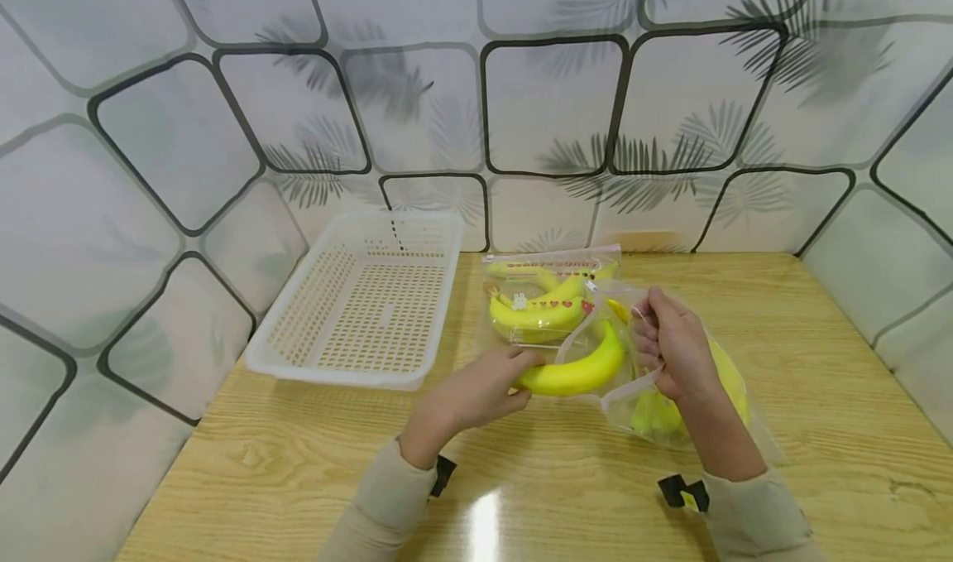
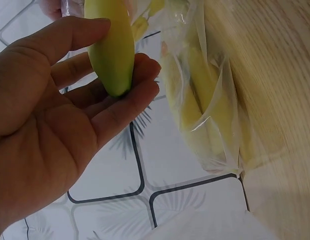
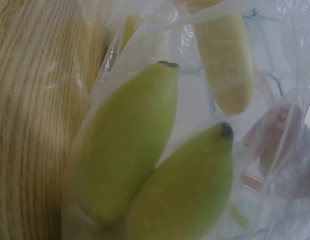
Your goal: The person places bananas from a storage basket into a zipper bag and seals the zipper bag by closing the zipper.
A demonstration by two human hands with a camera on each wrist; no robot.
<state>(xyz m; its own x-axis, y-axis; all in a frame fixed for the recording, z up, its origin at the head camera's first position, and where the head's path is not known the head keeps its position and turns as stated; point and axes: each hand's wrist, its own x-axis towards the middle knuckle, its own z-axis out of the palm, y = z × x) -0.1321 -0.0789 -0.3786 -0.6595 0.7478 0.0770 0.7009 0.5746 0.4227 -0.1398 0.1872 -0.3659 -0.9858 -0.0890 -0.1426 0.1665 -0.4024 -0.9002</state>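
Note:
In the head view my left hand (image 1: 476, 390) pinches one end of a yellow banana (image 1: 577, 376). The banana's other end points up at the mouth of a clear zip bag (image 1: 621, 395). My right hand (image 1: 681, 348) grips the rim of that bag, holding its mouth apart. More bananas (image 1: 725, 380) lie inside, partly hidden by the right forearm; the right wrist view shows two green-tinged bananas (image 3: 130, 145) through the plastic. From the left wrist, the thumb and fingers hold the banana's greenish tip (image 2: 117, 80).
Behind the left hand lies a second zip bag (image 1: 547, 301) with several bananas inside and printed hearts. A white perforated plastic basket (image 1: 346, 372) stands at the left. The wooden table (image 1: 298, 479) ends at a patterned cloth backdrop (image 1: 551, 107) at the back and sides.

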